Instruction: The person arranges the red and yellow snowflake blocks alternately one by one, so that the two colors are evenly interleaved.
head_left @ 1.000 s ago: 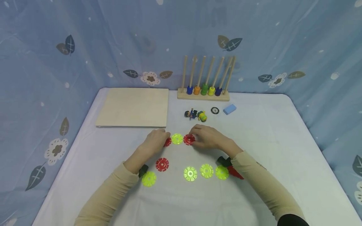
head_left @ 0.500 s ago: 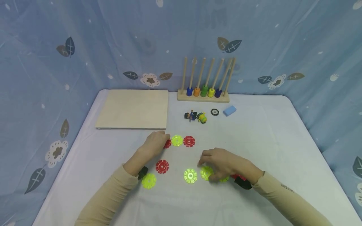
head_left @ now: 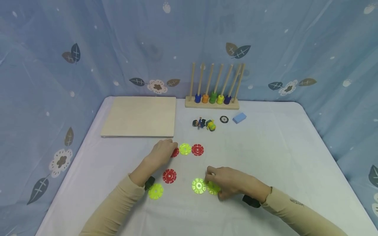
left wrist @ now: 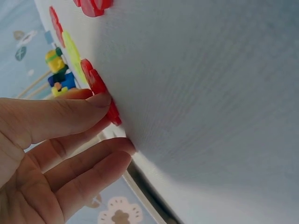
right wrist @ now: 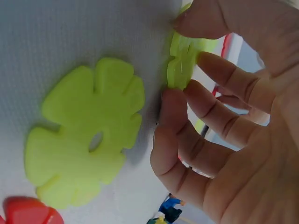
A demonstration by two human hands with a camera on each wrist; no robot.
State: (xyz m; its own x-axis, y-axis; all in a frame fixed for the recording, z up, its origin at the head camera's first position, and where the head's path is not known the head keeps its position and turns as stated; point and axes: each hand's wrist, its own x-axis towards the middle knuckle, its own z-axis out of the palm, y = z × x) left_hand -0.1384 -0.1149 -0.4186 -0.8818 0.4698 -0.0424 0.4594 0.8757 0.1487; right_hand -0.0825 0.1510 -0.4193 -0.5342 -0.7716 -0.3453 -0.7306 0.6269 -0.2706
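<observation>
My left hand (head_left: 161, 151) pinches a red notched plastic disc (left wrist: 96, 81) at the left end of a row. Beside it in that row lie a yellow-green disc (head_left: 185, 149) and another red disc (head_left: 197, 150). My right hand (head_left: 228, 179) pinches a yellow-green disc (right wrist: 175, 70) by its edge, low over the cloth. Just left of that is another yellow-green disc (head_left: 199, 186). The right wrist view also has a large yellow-green disc (right wrist: 84, 135) close to the camera. Nearer the left forearm lie a red disc (head_left: 169, 176) and a yellow-green disc (head_left: 155, 191).
A pale board (head_left: 138, 116) lies at the back left of the white-covered table. Behind stands a wooden peg rack (head_left: 212, 104) with coloured beads. Two toy figures (head_left: 204, 124), a round black-and-white chip (head_left: 224, 119) and a blue block (head_left: 239, 118) lie in front of it.
My right hand let go of the red disc in the row, came down toward me, and now grips a yellow-green disc, which has shifted slightly left and nearer. The left hand stayed put.
</observation>
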